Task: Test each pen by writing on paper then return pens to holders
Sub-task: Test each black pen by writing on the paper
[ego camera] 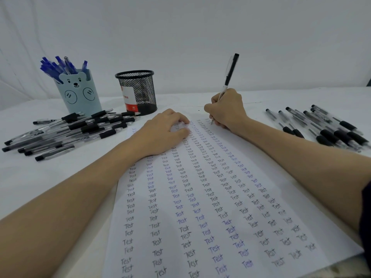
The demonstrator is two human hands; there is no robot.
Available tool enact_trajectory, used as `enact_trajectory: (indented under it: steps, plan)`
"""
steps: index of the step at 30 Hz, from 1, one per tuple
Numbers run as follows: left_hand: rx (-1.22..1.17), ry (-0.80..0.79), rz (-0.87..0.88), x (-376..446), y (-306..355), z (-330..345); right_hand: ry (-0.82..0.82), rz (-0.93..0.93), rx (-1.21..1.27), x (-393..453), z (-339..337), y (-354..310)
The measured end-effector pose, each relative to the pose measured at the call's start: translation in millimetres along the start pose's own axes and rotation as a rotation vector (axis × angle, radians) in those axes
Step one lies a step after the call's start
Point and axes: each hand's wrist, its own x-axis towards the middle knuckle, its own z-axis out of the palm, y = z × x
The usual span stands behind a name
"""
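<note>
Right, the white tabletop [30, 177] fills the lower half of the frame, and across its middle lies the big paper [210, 217], running from the centre down to the bottom edge, covered in columns of the word "Test" in black and blue ink. Both bare forearms reach in from the lower corners and lie over the sheet. On the left, a heap of black pens [70, 131] sprawls on the cloth; on the right, a second batch of black pens [321, 125] lies fanned out, a little blurred. Upper left stands the bear cup [80, 95], pale blue, stuffed with blue pens [58, 66] standing tips down. Just right of it sits the mesh cup [138, 93], black, with a red-and-white label showing through the wire; I can't tell if any pens are inside. Left hand [164, 133] rests palm down near the top of the sheet, fingers loosely curled, pinning it. Right hand [226, 111] is closed in a writing grip around a pen [230, 73], black cap end pointing up, tip touching the top right of the sheet.
</note>
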Motion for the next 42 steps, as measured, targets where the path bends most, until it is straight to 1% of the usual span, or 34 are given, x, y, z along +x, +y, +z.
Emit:
enact_trajectory:
  steps: [10, 25, 27, 31, 34, 37, 42]
  plan:
    - [0.002, -0.001, -0.004, 0.8, 0.2, -0.6, 0.021, 0.032, -0.012, 2.0, 0.4, 0.6]
    - [0.003, -0.002, -0.015, -0.3, 2.3, -0.9, 0.036, 0.012, -0.013, 6.7, 3.4, 4.7]
    - [0.002, -0.002, -0.014, -0.7, 3.1, -1.1, 0.055, 0.055, 0.03, 5.5, 0.9, 4.6]
    - [0.001, -0.006, -0.013, -1.7, 3.8, -2.0, 0.057, 0.161, 0.202, 4.5, -5.2, 2.2]
    - [0.0, -0.004, -0.015, -1.8, 3.7, -2.1, 0.035, 0.234, 0.245, 5.1, -7.6, -1.5]
    - [-0.003, -0.002, -0.019, -1.9, 3.3, -1.6, -0.002, 0.267, 0.337, 5.0, -10.3, -5.0]
    - [-0.004, -0.002, -0.022, -1.9, 3.5, -1.8, 0.046, 0.332, 0.457, 3.9, -14.7, -6.7]
